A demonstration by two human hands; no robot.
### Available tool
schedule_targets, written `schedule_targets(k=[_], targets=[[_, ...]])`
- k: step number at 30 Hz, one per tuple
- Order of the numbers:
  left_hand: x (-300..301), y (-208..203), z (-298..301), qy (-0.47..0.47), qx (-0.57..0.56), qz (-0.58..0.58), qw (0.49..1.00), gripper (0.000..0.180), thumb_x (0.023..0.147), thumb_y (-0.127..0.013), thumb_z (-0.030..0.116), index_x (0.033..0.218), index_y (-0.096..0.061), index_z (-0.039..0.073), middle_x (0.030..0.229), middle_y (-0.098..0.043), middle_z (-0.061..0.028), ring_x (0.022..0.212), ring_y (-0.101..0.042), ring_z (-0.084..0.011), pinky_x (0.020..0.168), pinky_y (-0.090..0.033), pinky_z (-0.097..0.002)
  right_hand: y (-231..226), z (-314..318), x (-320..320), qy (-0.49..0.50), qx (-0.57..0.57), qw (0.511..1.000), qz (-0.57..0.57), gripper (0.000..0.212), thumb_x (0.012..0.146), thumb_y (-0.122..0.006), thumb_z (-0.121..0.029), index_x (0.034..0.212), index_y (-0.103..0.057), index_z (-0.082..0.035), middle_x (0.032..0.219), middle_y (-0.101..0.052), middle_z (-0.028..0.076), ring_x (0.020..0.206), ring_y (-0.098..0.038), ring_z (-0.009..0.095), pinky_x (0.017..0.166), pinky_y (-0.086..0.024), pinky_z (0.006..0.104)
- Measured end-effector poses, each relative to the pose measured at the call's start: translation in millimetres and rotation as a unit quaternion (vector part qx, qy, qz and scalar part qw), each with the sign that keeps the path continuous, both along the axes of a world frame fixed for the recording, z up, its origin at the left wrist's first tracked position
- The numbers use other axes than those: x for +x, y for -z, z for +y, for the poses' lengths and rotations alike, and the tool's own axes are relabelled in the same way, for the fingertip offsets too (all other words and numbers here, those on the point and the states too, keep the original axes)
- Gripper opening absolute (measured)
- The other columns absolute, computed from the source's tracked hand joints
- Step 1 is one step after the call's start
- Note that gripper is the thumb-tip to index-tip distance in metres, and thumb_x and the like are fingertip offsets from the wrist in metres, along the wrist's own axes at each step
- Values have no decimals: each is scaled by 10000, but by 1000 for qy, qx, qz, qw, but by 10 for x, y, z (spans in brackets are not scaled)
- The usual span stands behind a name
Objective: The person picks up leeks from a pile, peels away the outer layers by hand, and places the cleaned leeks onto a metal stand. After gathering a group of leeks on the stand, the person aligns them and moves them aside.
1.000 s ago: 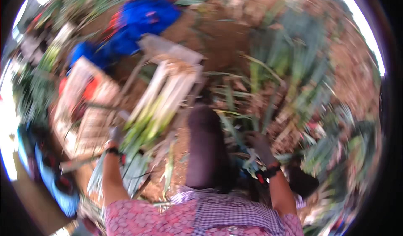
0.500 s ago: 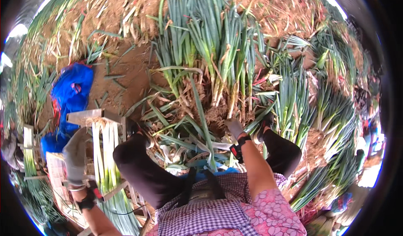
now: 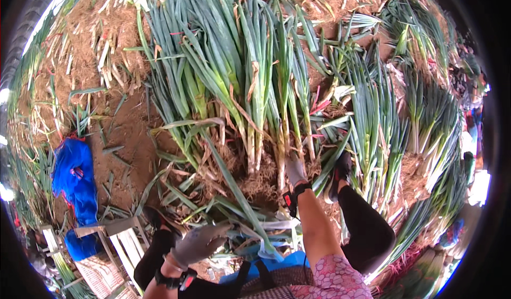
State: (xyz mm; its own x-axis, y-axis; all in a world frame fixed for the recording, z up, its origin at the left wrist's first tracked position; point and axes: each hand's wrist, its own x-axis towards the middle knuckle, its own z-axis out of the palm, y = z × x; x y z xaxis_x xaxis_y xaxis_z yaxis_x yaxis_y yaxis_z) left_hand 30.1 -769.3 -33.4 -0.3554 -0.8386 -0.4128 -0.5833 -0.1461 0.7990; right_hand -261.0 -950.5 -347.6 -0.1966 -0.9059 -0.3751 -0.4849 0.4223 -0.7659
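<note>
A heap of long green onions (image 3: 250, 80) lies on the soil in front of me, leaves pointing away and brown roots toward me. My right hand (image 3: 294, 170), in a grey glove, is closed around the lower stalks of a green onion (image 3: 283, 139) at the heap's near right edge; its fingertips are partly hidden. My left hand (image 3: 201, 244), also in a grey glove, is in the air over my left leg, fingers stretched out and holding nothing. Loose leaf trimmings (image 3: 234, 192) lie between my feet, below the heap.
At the left stands a wooden rack (image 3: 114, 225) with pale onion stalks in it. Blue netting (image 3: 74, 174) lies beyond it. More green onions (image 3: 372, 118) are piled to the right, and rooty heaps (image 3: 96, 33) rise at the far side.
My left hand has moved right, from beside the rack to over my left leg. My right hand has gone slightly farther in among the stalks. The view has tilted toward the heap.
</note>
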Motion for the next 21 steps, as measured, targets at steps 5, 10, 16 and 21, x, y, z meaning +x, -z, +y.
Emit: schedule_targets(k=[5, 10, 16, 21], targets=[[190, 43, 55, -55, 36, -47, 997, 337, 855, -617, 141, 1176, -584, 44, 1024, -653, -157, 930, -634, -306, 809, -496, -356, -435, -166, 374, 43, 256, 957, -129, 436, 941, -506, -395, 1254, -554, -95, 1038, -605, 76, 815, -552, 165, 750, -451, 305], [162, 58, 30, -37, -21, -16, 999, 358, 869, -579, 166, 1208, -558, 55, 926, -657, -152, 870, -626, -316, 763, -487, -383, -526, -133, -2, 72, 199, 895, -392, 355, 894, -617, -284, 1214, -580, -133, 952, -601, -10, 743, -515, 63, 606, -423, 253], [107, 22, 39, -35, -21, -6, 999, 348, 863, -581, 178, 1184, -574, 45, 914, -657, -158, 814, -636, -308, 730, -497, -370, -1272, -108, 536, 68, 112, 975, -177, 204, 810, -616, -158, 936, -639, 1, 779, -607, 54, 748, -522, 135, 632, -415, 299], [136, 136, 197, -61, -45, -11, 997, 283, 864, -594, 121, 1128, -605, 18, 961, -668, -144, 858, -664, -250, 768, -513, -315, -1185, 577, 476, -25, -1, 935, -354, 241, 851, -610, -152, 1048, -623, -14, 907, -626, 27, 821, -556, 101, 746, -475, 240]])
